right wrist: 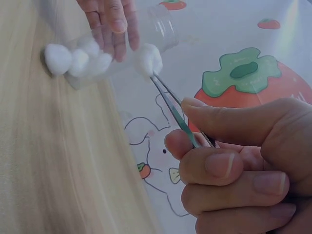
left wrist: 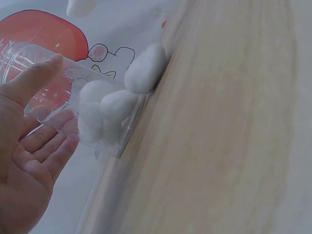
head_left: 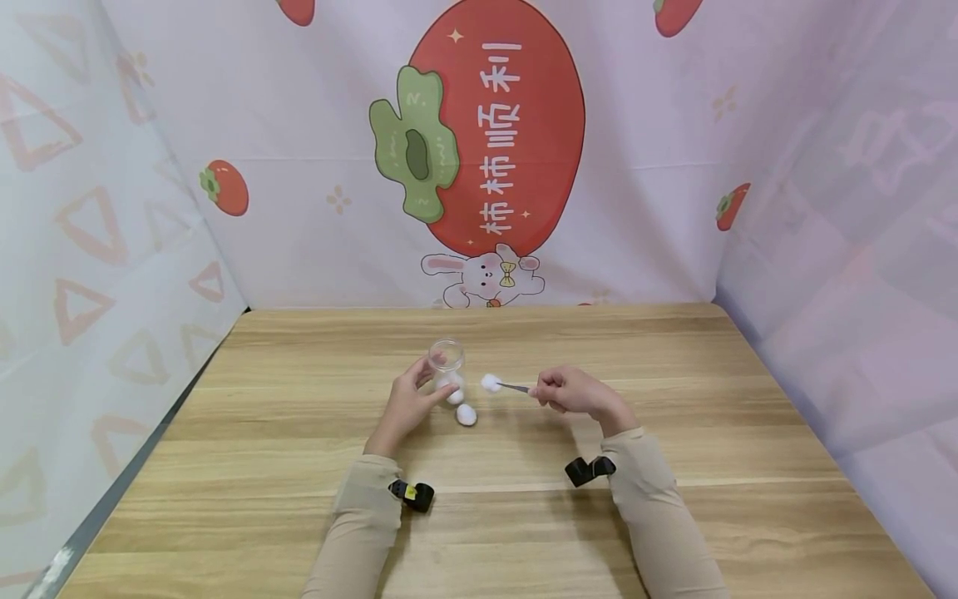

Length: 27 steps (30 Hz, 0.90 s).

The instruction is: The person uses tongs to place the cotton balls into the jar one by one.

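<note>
My left hand (head_left: 407, 406) holds an upright clear jar (head_left: 446, 356) around its side, thumb in front and fingers behind. Several white cotton balls (left wrist: 105, 109) lie in the bottom of the jar. One more cotton ball (head_left: 466, 414) rests on the table just outside the jar, on the near side. In my right hand (head_left: 575, 391), the thumb and fingers pinch slim tweezers (right wrist: 170, 105). Their tips grip another cotton ball (right wrist: 148, 59), which is held in the air to the right of the jar.
The wooden table (head_left: 494, 532) has its far edge against a printed cloth backdrop (head_left: 299, 100). Cloth walls also stand at the left and right sides. A black wrist camera (head_left: 417, 497) is strapped on the left sleeve, another black camera (head_left: 580, 472) on the right.
</note>
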Motion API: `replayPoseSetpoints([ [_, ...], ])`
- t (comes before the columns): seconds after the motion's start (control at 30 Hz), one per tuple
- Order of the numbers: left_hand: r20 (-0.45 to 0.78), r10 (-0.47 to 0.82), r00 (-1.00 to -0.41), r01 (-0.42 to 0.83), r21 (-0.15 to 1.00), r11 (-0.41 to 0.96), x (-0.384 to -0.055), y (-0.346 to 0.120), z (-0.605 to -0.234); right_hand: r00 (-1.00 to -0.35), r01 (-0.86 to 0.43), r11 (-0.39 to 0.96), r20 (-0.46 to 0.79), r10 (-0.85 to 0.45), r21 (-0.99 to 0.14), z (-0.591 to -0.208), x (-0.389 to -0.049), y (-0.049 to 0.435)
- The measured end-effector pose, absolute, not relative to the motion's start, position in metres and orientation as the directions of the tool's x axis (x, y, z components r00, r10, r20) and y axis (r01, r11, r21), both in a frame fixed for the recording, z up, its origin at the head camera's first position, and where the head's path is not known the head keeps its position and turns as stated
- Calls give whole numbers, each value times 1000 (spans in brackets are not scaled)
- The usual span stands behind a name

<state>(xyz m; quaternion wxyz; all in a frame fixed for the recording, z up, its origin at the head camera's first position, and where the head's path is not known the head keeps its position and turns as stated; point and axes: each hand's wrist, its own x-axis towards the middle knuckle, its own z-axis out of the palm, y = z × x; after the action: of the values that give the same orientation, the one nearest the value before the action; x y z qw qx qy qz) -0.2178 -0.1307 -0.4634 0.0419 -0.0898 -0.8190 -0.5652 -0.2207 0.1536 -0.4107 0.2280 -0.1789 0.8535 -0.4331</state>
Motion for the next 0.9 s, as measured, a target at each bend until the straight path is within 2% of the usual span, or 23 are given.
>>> replayPoseSetpoints([
  [0.43, 205, 101, -973, 229, 903, 363, -221, -134, -470, -829, -119, 542, -217, -515, -832, -393, -225, 149],
  [0.9, 162, 98, -982, 186, 922, 340, -221, -134, -470, -840, -148, 514, -168, -517, -845, -383, -230, 139],
])
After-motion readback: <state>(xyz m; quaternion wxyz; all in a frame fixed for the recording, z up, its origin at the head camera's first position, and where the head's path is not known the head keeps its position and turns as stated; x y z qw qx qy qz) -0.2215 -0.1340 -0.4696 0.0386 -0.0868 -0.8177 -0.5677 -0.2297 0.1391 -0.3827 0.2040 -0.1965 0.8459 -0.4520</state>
